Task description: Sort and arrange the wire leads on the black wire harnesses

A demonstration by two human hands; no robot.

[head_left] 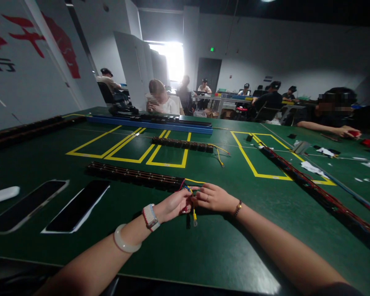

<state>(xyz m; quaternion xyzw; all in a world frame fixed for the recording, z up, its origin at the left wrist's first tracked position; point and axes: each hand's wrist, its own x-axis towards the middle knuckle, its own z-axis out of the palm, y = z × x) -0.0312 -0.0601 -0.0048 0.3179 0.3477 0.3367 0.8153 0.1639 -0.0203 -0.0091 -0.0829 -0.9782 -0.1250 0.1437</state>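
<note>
My left hand [176, 203] and my right hand [214, 198] meet at the right end of a long black wired strip [135, 174] lying on the green table. Between them runs a bundle of thin wires [189, 189], blue, yellow and red. Both hands have closed fingers on these wires; the exact pinch is partly hidden. A yellow wire [195, 181] arches from the strip's end to my right fingers. Below the hands hangs a yellow wire end with a ring terminal [195, 223]. Just behind lies a second black strip [185, 143] with two yellow leads.
Two dark phones [77, 207] [27, 207] lie at the left. A blue rail [151, 124] crosses the far side. Another wired strip [311, 185] runs along the right, near paper scraps [313, 167]. Yellow tape outlines [166, 165] mark the table [234, 255]. Several people sit beyond.
</note>
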